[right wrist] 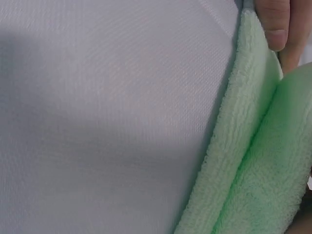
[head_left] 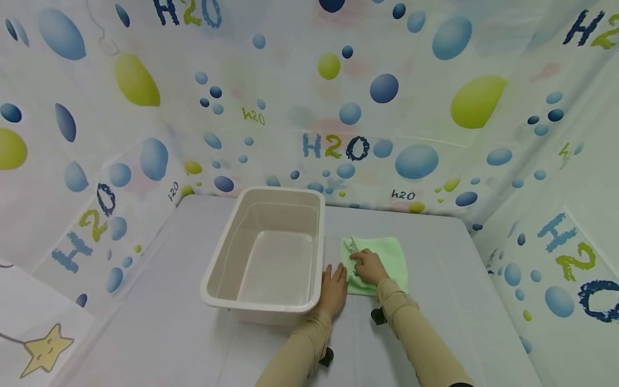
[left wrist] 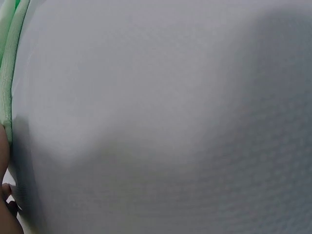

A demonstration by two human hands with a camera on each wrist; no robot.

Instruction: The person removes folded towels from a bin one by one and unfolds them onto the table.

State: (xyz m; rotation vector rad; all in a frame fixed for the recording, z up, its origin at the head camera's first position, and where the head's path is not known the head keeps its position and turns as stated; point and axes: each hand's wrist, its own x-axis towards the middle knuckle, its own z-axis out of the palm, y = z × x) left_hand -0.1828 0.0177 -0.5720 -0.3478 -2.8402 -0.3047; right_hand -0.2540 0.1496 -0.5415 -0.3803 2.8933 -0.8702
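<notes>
A light green cloth (head_left: 389, 255) lies on the table, rucked along its left side. My right hand (head_left: 369, 267) is over its left half, fingers bent, pinching the rucked fabric. In the right wrist view, the cloth (right wrist: 263, 170) shows a thick, fuzzy folded edge, with fingers (right wrist: 275, 24) against its upper end. My left hand (head_left: 333, 290) lies on the table with straight fingers, between the cloth's left edge and a beige plastic basin (head_left: 311, 309). Only a strip of the cloth (left wrist: 6, 73) shows at the left wrist view's edge.
The basin stands left of my left hand, with nothing visible inside it. A pale cover spreads over the table (head_left: 450, 317). Curtains (head_left: 290, 107) printed with bubbles and lettering hang behind the table and along both sides.
</notes>
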